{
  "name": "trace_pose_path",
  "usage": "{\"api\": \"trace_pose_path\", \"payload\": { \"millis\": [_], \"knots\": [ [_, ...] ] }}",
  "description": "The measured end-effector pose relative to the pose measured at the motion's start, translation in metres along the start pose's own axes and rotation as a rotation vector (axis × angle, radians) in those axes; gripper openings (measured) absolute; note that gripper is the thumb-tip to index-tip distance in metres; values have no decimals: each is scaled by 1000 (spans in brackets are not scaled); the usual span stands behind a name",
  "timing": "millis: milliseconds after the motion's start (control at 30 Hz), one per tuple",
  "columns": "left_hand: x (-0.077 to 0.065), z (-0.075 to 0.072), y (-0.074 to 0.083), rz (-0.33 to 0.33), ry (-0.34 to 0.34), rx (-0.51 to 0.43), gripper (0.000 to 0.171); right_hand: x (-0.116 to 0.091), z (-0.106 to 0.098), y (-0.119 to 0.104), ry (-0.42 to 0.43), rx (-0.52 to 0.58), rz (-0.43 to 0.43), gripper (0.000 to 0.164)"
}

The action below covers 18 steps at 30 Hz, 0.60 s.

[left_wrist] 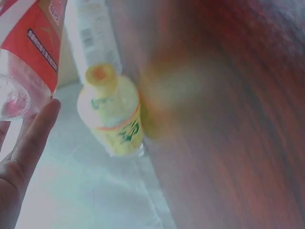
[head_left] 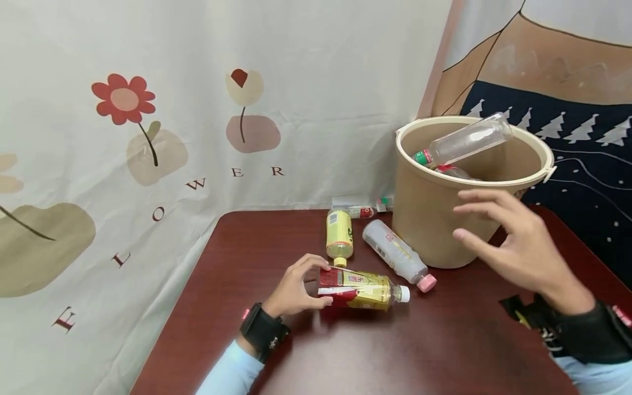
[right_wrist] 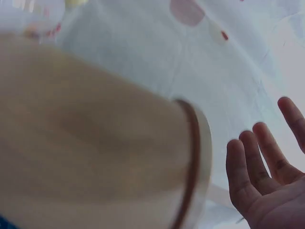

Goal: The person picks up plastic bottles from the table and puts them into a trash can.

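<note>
My left hand [head_left: 298, 289] grips the base end of a plastic bottle [head_left: 362, 289] with a red and yellow label and white cap, thumb on the near side and fingers on the far side. The bottle lies sideways, cap pointing right. In the left wrist view its red base end [left_wrist: 33, 52] shows above the fingertips. My right hand [head_left: 513, 238] is in the air before the beige bucket [head_left: 429, 219], fingers spread and holding nothing; the right wrist view shows the hand [right_wrist: 267, 176] beside the bucket's rim [right_wrist: 202, 152].
A clear bottle with a green cap [head_left: 469, 140] leans in the bucket, over another with red. On the brown table [head_left: 237, 252] lie a yellow-labelled bottle [head_left: 339, 233], a whitish bottle with a pink cap [head_left: 395, 249] and small bottles [head_left: 360, 211] by the curtain [head_left: 306, 99].
</note>
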<state>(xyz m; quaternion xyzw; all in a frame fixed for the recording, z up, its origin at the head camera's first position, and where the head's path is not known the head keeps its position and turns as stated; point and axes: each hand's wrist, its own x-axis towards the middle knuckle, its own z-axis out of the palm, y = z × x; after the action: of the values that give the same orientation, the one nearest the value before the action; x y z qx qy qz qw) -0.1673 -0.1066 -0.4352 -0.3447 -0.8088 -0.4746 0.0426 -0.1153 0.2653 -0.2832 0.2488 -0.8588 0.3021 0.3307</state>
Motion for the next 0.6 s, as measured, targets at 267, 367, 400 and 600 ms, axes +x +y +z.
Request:
{"api": "trace_pose_path", "payload": {
  "millis": [267, 367, 400, 600],
  "knots": [
    [-13, -19, 11, 12, 89, -141, 58, -41, 56, -8, -120, 244, 70, 46],
    [-14, -23, 9, 36, 120, -135, 61, -52, 76, -10, -166, 351, 134, 42],
    [-14, -25, 10, 45, 128, -132, 62, -55, 82, -10, -177, 387, 160, 40],
    [-17, -29, 25, 77, 138, -146, 62, -69, 106, -13, -177, 651, 221, 33]
  ]
}}
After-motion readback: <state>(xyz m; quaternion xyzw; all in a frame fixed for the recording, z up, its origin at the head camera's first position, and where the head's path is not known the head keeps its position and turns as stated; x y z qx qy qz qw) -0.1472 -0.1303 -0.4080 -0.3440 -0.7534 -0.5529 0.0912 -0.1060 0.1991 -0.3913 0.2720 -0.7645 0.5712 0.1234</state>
